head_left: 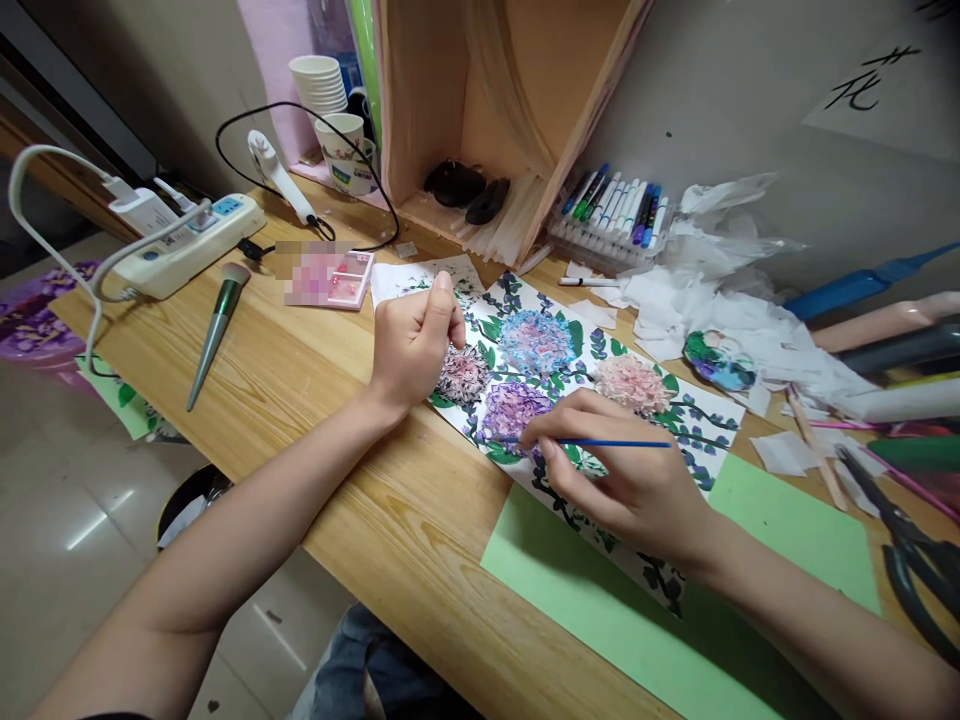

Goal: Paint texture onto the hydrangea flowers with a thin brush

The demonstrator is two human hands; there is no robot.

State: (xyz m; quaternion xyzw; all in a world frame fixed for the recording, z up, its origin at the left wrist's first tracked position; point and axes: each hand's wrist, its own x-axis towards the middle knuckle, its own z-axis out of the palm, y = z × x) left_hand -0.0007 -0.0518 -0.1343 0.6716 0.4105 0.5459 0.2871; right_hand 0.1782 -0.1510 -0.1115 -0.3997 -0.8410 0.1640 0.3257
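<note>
Painting (570,380) on cluttered wooden desk (315,380)

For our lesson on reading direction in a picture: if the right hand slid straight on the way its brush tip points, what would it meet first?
The right hand aims the blue brush leftward; its tip already rests on the purple flower of the painted sheet. Beyond that, probably the sheet's edge, then bare desk.
</note>
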